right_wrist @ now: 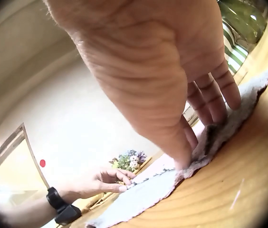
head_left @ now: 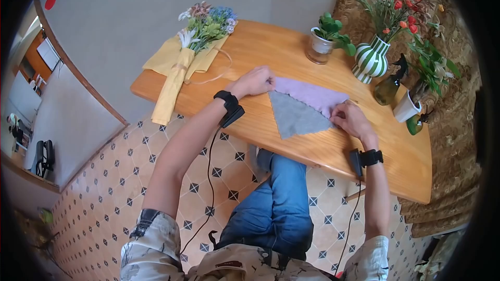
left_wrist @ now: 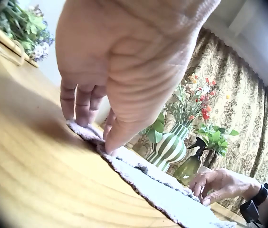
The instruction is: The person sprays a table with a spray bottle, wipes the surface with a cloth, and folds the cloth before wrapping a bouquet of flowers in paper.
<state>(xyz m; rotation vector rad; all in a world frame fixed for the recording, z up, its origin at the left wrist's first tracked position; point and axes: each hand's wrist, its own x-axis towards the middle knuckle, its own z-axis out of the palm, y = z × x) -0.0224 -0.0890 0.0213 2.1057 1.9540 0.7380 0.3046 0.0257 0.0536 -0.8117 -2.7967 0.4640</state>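
A two-sided cleaning cloth [head_left: 299, 117] lies on the wooden table, its grey face forming a triangle toward the person. Along its far side runs a folded-over lilac strip [head_left: 310, 92] with a wavy edge. My left hand [head_left: 255, 80] pinches the left end of the fold; in the left wrist view, its thumb and fingertips meet the cloth low over the wood. At the right end, my right hand [head_left: 351, 119] grips the layers between thumb and index finger. The right wrist view shows its other fingers [right_wrist: 226, 90] resting on the fabric.
A flower bouquet in yellow wrapping [head_left: 174, 83] lies at the table's left. Along the far right stand a potted plant in a glass [head_left: 319, 49], a green-striped vase [head_left: 371, 60] of flowers, a spray bottle [head_left: 386, 89] and a white pot [head_left: 407, 108]. Cables hang from both wrists.
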